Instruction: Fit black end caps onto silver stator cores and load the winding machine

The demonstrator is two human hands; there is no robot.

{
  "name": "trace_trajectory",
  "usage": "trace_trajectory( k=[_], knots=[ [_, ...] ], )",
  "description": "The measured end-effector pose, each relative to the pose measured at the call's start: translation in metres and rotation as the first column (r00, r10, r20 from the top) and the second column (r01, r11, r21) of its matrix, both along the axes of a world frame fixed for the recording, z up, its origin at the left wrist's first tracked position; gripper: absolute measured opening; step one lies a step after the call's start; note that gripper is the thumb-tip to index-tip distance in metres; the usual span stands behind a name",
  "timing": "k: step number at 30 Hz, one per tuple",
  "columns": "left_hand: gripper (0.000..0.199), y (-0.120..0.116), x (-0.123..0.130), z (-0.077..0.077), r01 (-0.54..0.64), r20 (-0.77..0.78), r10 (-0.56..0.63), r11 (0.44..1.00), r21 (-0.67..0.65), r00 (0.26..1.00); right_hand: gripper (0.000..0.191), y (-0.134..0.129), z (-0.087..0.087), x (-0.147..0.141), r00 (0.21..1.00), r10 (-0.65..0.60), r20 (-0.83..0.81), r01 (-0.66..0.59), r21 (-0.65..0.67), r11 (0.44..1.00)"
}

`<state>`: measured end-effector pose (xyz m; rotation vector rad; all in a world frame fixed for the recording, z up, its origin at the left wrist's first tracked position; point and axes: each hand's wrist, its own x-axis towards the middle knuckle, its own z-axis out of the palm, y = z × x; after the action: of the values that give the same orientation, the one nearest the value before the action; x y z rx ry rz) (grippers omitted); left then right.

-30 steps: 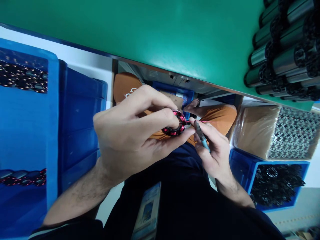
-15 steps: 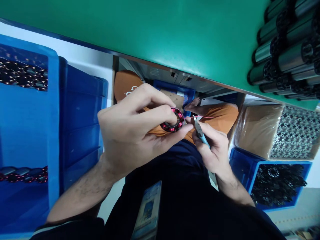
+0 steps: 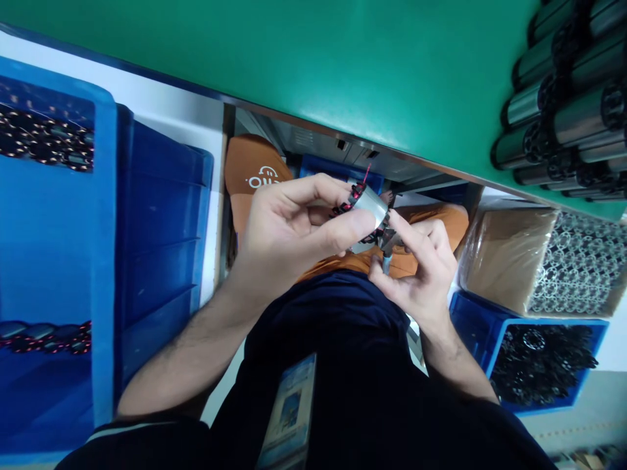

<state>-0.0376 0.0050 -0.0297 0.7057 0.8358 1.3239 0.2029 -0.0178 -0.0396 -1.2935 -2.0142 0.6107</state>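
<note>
Between the thumb and fingers of my left hand is a metal cylinder with black slotted ends and red wire windings. A loose red wire end sticks up from its upper left end. My right hand is closed around small pliers, whose jaws are at the cylinder's lower right end. Its index fingertip touches that same end. The pliers are partly hidden by the fingers.
On the green table, dark metal cylinders are stacked at right. Blue crates with wound parts stand at left. At right are a box of metal rings and a blue bin of black parts.
My left hand has turned the cylinder from end-on to side-on, so its metal side shows. The pliers have moved down and left, against its other end. The red wire now points up.
</note>
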Motion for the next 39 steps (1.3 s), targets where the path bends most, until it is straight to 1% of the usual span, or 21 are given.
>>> trace_trajectory(
  k=[2,5,8,10,12,16,21,25,27,28,31,33,35,37,38,39],
  knots=[
    [0.019,0.0,0.002,0.003,0.018,0.029,-0.017,0.999,-0.03,0.999,0.069,0.001,0.0,-0.001,1.0,0.007,-0.019,-0.007,0.029,1.0],
    [0.033,-0.001,0.005,0.006,0.051,-0.013,-0.053,0.993,-0.109,0.999,0.078,0.004,0.002,-0.002,0.999,0.017,-0.043,-0.015,0.05,0.999],
    [0.035,-0.002,0.007,0.006,0.071,-0.04,-0.078,0.984,-0.162,0.996,0.074,0.004,0.002,-0.003,0.999,0.006,-0.036,-0.004,0.052,0.999],
    [0.03,-0.002,0.01,0.004,0.063,-0.013,-0.066,0.987,-0.15,0.998,0.065,0.003,0.0,-0.002,1.0,-0.021,-0.019,0.021,0.046,0.999],
    [0.03,-0.001,0.012,0.001,0.059,0.023,-0.056,0.992,-0.114,0.998,0.058,0.002,-0.003,0.0,0.999,-0.046,-0.006,0.046,0.027,0.999],
    [0.036,0.0,0.013,-0.004,0.094,0.008,-0.094,0.99,-0.104,0.996,0.058,0.0,-0.008,0.005,0.999,-0.035,-0.041,0.035,-0.007,0.999],
    [0.043,0.001,0.012,-0.003,0.096,-0.014,-0.098,0.987,-0.128,0.995,0.055,0.001,-0.01,0.007,0.998,-0.033,-0.055,0.032,-0.02,0.999],
    [0.04,0.001,0.014,-0.002,0.109,0.025,-0.106,0.985,-0.137,0.994,0.056,0.002,-0.009,0.005,0.995,-0.023,-0.096,0.018,-0.051,0.999],
    [0.037,0.001,0.017,-0.003,0.077,0.028,-0.074,0.987,-0.141,0.997,0.055,0.003,-0.007,0.003,0.993,-0.014,-0.117,0.005,-0.073,0.997],
    [0.037,0.001,0.019,-0.005,0.044,0.016,-0.042,0.988,-0.148,0.999,0.053,0.003,-0.006,0.003,0.993,-0.006,-0.117,-0.004,-0.086,0.996],
    [0.042,0.0,0.021,-0.011,-0.101,-0.067,0.091,0.981,-0.168,0.994,0.052,0.006,-0.007,0.002,0.998,0.02,-0.054,-0.029,-0.175,0.984],
    [0.044,-0.001,0.018,-0.016,-0.19,-0.129,0.17,0.968,-0.164,0.977,0.064,0.01,-0.013,0.005,0.999,0.041,0.021,-0.033,-0.29,0.956],
    [0.044,-0.006,0.009,-0.017,-0.23,-0.172,0.205,0.963,-0.139,0.963,0.086,0.013,-0.025,0.01,0.992,0.077,0.095,-0.032,-0.408,0.913],
    [0.045,-0.018,-0.007,-0.013,-0.23,-0.192,0.208,0.968,-0.103,0.959,0.11,0.017,-0.038,0.017,0.98,0.122,0.154,-0.033,-0.481,0.876],
    [0.045,-0.027,-0.018,-0.009,-0.226,-0.201,0.204,0.97,-0.089,0.958,0.117,0.019,-0.045,0.021,0.972,0.149,0.184,-0.037,-0.505,0.862],
    [0.044,-0.038,-0.03,-0.004,-0.225,-0.213,0.203,0.971,-0.082,0.956,0.12,0.02,-0.05,0.024,0.961,0.169,0.218,-0.034,-0.516,0.856]
  ],
)
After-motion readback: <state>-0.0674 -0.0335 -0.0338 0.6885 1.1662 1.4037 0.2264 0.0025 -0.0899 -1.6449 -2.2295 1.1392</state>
